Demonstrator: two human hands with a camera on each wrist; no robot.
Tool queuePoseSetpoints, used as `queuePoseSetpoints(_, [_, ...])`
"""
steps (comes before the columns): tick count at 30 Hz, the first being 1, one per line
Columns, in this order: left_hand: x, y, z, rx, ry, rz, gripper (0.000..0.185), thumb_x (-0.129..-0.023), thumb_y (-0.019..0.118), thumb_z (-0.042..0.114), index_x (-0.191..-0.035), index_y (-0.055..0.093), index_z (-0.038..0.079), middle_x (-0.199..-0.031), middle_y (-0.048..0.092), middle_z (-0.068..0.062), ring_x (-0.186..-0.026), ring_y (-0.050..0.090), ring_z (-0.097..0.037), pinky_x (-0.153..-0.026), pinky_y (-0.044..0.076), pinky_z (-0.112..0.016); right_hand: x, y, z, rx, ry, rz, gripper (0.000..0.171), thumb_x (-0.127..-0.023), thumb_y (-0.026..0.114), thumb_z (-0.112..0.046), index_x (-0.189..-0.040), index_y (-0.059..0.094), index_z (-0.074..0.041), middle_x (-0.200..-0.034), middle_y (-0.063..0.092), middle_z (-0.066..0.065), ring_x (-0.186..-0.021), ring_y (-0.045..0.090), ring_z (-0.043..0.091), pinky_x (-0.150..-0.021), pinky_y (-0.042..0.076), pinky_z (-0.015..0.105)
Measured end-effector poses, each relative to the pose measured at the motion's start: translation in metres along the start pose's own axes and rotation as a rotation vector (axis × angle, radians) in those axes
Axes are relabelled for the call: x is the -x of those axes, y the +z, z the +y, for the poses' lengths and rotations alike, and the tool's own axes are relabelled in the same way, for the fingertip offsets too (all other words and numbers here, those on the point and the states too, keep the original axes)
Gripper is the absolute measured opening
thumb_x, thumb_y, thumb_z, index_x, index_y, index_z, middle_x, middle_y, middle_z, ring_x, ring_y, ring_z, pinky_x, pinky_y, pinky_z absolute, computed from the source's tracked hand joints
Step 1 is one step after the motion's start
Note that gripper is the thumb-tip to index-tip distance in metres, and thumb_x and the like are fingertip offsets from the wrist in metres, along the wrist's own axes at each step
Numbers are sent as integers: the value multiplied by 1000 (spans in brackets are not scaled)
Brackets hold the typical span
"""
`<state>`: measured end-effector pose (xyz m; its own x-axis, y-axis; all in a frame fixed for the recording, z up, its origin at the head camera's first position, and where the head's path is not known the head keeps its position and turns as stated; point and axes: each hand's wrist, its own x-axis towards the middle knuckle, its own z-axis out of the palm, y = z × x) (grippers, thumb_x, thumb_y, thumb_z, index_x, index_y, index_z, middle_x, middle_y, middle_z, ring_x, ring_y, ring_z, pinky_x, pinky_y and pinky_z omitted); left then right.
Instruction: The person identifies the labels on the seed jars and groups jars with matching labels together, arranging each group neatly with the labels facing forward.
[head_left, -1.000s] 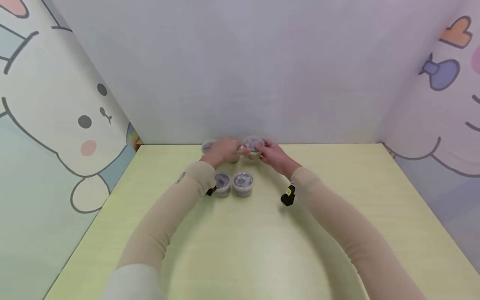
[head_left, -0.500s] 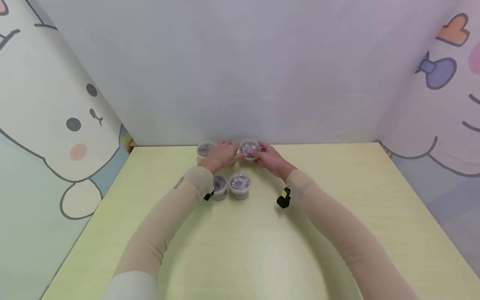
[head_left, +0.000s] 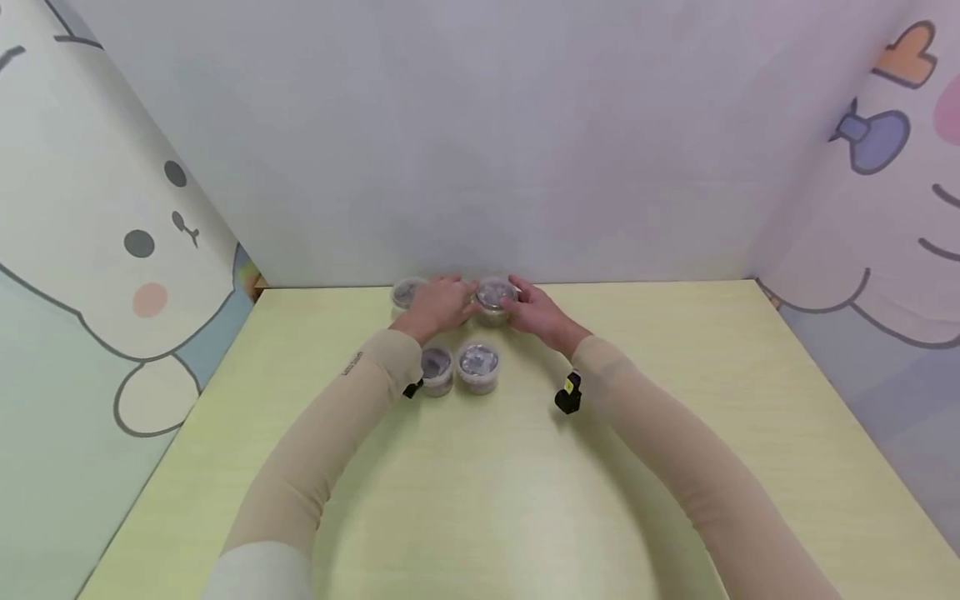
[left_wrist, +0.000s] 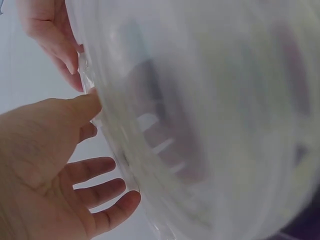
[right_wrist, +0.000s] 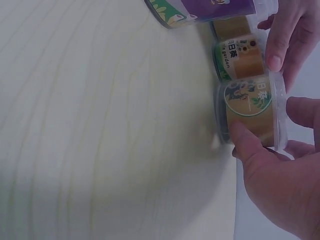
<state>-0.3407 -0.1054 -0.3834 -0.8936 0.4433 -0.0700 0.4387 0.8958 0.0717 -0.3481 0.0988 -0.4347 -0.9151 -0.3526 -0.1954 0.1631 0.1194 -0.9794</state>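
Clear lidded plastic tubs stand in two rows at the table's far side. My right hand (head_left: 542,318) holds the back right tub (head_left: 495,302); in the right wrist view its thumb lies on the orange-brown label and other fingers reach round to the lid side. My left hand (head_left: 441,307) lies over the back middle tub (right_wrist: 241,59), mostly hiding it from the head camera, its fingers loosely spread and a fingertip at the lid edge. Left of it stands the back left tub (head_left: 407,293). Nearer stand a front left tub (head_left: 437,372) and a front right tub (head_left: 478,367).
The pale yellow-green table (head_left: 480,483) ends at a white back wall (head_left: 480,150) just behind the back row. Side walls carry cartoon prints. A purple-labelled tub (right_wrist: 215,7) stands at the upper edge of the right wrist view. Black wrist cameras (head_left: 568,394) hang below the sleeves.
The back right tub has moved slightly left and down beside the middle tub, with my right hand on it. My left hand stays over the middle tub. The head view has shifted a little.
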Motion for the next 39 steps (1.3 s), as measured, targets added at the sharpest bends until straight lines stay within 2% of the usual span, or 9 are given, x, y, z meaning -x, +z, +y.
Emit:
queuePoseSetpoints(4, [-1,-1,2,-8,-11,-2,58,-104,56,42,-153,45,13,-151,48,-19,-139,43,-40,-110,39,-57,-1,-2,-2,33,30,0,71,-107,53,-18,-164,11,-16,-162,27,23,-139,43,29,-110,43,44])
queuePoseSetpoints(6, [-1,-2,2,-13,-19,-11,58,-104,55,44,-153,45,15,-151,47,-19,-138,44,-40,-108,41,-58,-1,-2,-3,56,44,1,70,-107,52,-17,-164,11,-15,-162,26,23,-134,46,29,-109,44,43])
queuePoseSetpoints(13, [-4,0,4,-37,-9,-30,59,-104,55,44,-154,43,15,-152,45,-21,-139,43,-41,-113,35,-57,2,-4,-6,69,68,-5,68,-108,50,-15,-164,11,-15,-164,20,25,-142,39,32,-111,41,45])
queuePoseSetpoints(15, [-4,1,3,-39,-10,-36,58,-104,56,42,-154,43,16,-152,45,-21,-138,43,-41,-112,36,-57,3,-4,-5,79,66,-6,68,-108,50,-15,-164,12,-14,-163,22,25,-139,41,32,-111,41,46])
queuePoseSetpoints(18, [-3,3,1,-37,-6,-28,54,-104,58,33,-154,44,16,-149,49,-20,-135,47,-40,-110,40,-55,3,-6,-4,95,58,1,66,-108,50,-15,-164,14,-13,-162,24,25,-134,45,33,-110,42,47])
queuePoseSetpoints(23, [-4,2,0,-39,-7,-10,48,-103,58,20,-151,49,18,-146,53,-17,-131,51,-39,-104,46,-52,-1,-8,-4,87,62,6,63,-109,47,-16,-164,15,-13,-164,19,23,-148,30,34,-112,39,50])
queuePoseSetpoints(30, [-4,4,-2,-22,-7,-19,47,-105,58,21,-151,49,21,-147,53,-17,-131,50,-39,-104,46,-54,-1,-7,-3,87,87,14,62,-110,45,-17,-164,15,-16,-166,14,21,-150,26,35,-111,39,51])
queuePoseSetpoints(39, [-4,7,-7,-7,11,35,45,-103,61,18,-147,54,20,-138,59,-16,-122,57,-37,-98,50,-51,1,-7,-2,88,56,8,62,-110,46,-20,-164,16,-21,-166,19,19,-148,29,32,-110,41,51])
